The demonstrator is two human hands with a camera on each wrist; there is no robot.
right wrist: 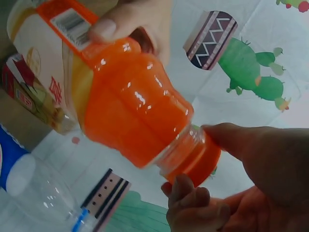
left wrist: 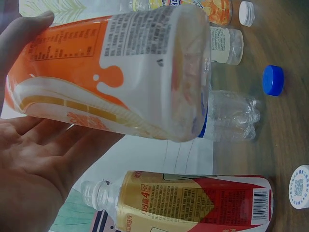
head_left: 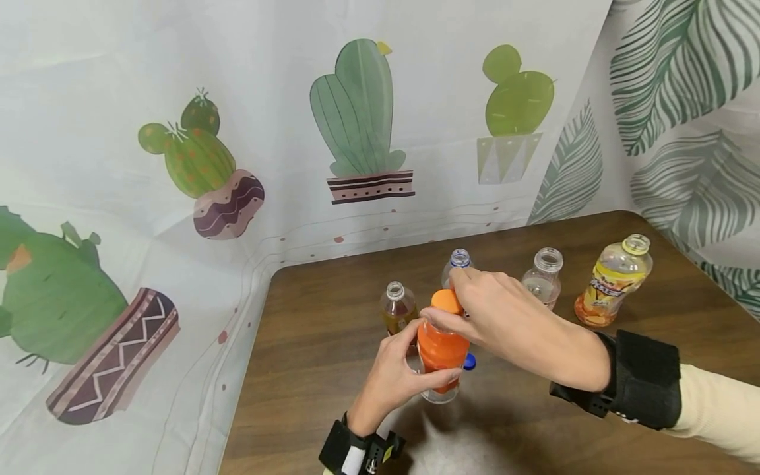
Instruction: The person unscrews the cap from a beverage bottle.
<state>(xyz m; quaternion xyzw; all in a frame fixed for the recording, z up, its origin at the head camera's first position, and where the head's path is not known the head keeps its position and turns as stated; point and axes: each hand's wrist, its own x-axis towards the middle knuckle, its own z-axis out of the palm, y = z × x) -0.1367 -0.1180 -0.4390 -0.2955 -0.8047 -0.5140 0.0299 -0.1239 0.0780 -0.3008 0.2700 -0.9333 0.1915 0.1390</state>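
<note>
Head view: over a brown table backed by a cactus-print cloth, a person's left hand wraps the waist of an orange bottle, held just above the tabletop, while the right hand comes over the top and pinches its orange cap between thumb and fingertips. The right wrist view shows the cap on the neck with the thumb on one side and curled fingers on the other; the left wrist view shows the bottle lying across the palm, its clear base empty looking. The shrink label is glossy, so the thin plastic is likely light, slick and easy to dent; the waist, where the left hand has it, looks the surest place to hold, with the ribbed cap taking the twist. Behind stand four open bottles: a small one with dark liquid low inside, a clear one with a blue ring, a clear one that seems empty, and a yellow-labelled one with a little orange liquid at the bottom. A blue cap and two white caps lie loose on the table.
</note>
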